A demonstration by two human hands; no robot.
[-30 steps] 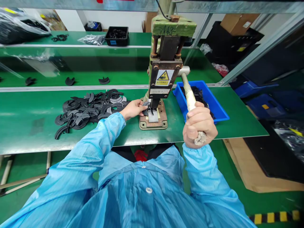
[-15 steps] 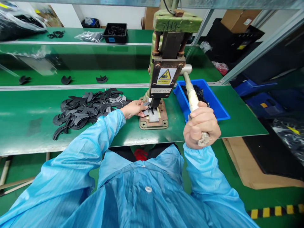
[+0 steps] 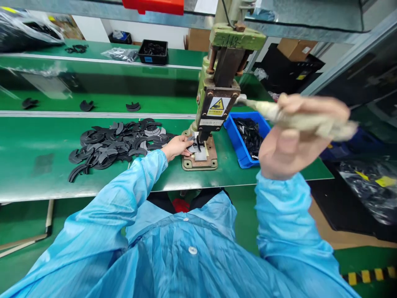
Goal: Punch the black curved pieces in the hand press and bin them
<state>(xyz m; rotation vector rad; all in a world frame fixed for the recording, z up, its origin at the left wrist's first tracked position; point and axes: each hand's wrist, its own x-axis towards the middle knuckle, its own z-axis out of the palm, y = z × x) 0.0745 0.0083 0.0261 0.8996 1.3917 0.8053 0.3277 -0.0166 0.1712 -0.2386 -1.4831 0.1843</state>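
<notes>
On the base plate (image 3: 211,151) of a green hand press (image 3: 218,95), my left hand (image 3: 178,147) pinches a dark curved plastic piece (image 3: 191,140) beside the press's ram (image 3: 204,135). A grey block (image 3: 201,155) lies on the plate in front of the ram. My right hand (image 3: 297,132), smeared by motion, grips the press's lever handle (image 3: 266,109), which is wrapped in pale tape. The lever sticks out to the right, nearly level. A pile of dark curved pieces (image 3: 114,142) lies to the left of the press.
A blue bin (image 3: 245,159) with black parts stands right of the press, below the lever. Several single curved pieces, one of them a black piece (image 3: 133,106), sit behind the rail. A black tray (image 3: 154,60) rests on the back shelf. Overhead runs a metal beam (image 3: 93,8).
My right hand has swung the lever up and to the right, from slanting toward me to nearly level. My left hand stays at the press plate. The view has shifted slightly.
</notes>
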